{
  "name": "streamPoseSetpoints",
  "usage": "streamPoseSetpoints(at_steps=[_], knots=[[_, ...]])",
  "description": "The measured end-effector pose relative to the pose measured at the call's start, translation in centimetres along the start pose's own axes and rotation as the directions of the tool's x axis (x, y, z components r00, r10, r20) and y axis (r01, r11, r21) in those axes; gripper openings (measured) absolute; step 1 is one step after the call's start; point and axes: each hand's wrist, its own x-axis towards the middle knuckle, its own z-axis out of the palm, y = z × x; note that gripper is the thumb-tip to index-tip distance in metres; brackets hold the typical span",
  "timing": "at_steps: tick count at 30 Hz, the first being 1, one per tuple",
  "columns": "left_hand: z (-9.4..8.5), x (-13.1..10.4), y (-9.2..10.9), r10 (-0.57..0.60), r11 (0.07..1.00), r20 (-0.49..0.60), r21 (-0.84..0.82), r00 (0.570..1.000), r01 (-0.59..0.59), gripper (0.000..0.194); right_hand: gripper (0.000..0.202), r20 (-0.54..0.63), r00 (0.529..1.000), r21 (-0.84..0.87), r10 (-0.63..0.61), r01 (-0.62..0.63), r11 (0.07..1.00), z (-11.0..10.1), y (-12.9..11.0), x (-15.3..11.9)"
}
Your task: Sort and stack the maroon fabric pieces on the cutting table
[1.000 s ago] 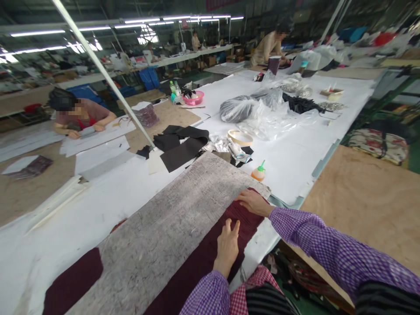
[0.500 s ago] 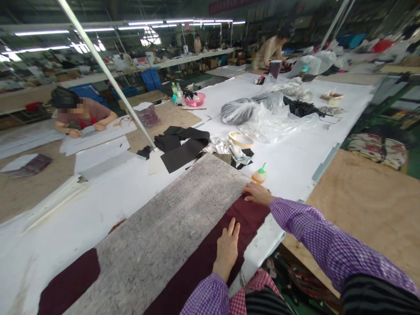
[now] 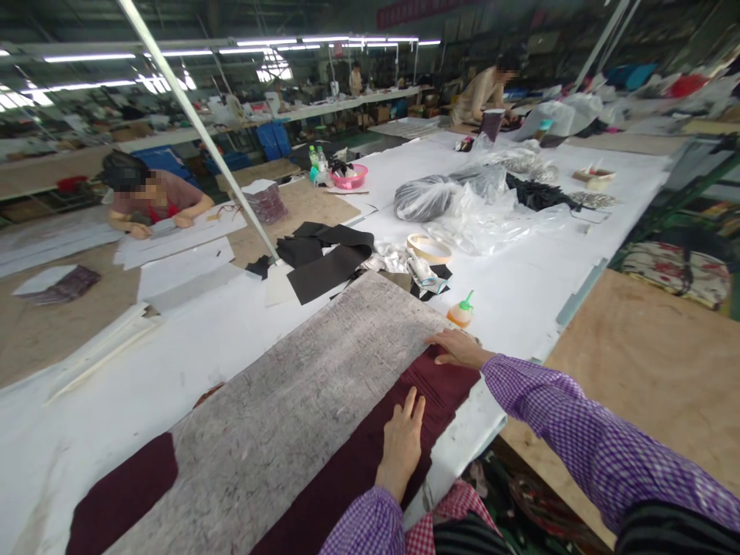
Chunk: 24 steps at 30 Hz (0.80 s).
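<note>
A long strip of dark maroon fabric point(image 3: 352, 478) lies along the near edge of a grey, scuffed board point(image 3: 301, 385) on the white table. My left hand point(image 3: 401, 439) rests on the strip, palm down, fingers stretched forward. At the strip's far end lies my right hand point(image 3: 459, 348), its fingers extended over the edge where fabric meets board. Small creases show in the fabric between the two hands. Another maroon piece point(image 3: 124, 493) sticks out at the board's far left side. Just beyond my right hand stands a small bottle with a green nozzle point(image 3: 461, 311).
Black strips point(image 3: 329, 262), a roll of tape point(image 3: 428, 248) and a plastic-wrapped bundle point(image 3: 425, 198) lie farther along the table. A slanted white pole point(image 3: 196, 127) rises at the left. One co-worker point(image 3: 162, 199) bends over papers; another point(image 3: 479, 96) works at the back. Plywood point(image 3: 647, 401) is at right.
The view has shifted slightly, so everything appears a little to the right and lower. Both hands stay at about the same places on the fabric.
</note>
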Motion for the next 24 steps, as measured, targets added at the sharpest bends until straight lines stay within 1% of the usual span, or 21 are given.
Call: streamPoseSetpoints(at_steps=[4,12,18,24], knots=[[0.0,0.0,0.0,0.009,1.000,-0.002,0.005,1.000,-0.009,0.056,0.031,-0.003,1.000,-0.006,0.004,-0.004,1.000,0.2,-0.2,0.4],[-0.1,0.1,0.0,0.014,1.000,-0.010,0.005,1.000,-0.014,0.055,0.022,-0.042,0.995,-0.033,0.094,-0.095,0.995,-0.5,-0.8,0.2],[0.0,0.1,-0.1,0.009,1.000,-0.012,0.006,1.000,-0.009,0.056,0.020,-0.027,0.984,-0.003,0.178,-0.178,0.984,-0.6,-0.8,0.0],[0.1,0.0,-0.1,0.004,1.000,-0.003,0.001,1.000,-0.004,0.056,0.020,-0.026,0.979,0.039,0.201,-0.200,0.979,-0.9,-0.6,-0.2]])
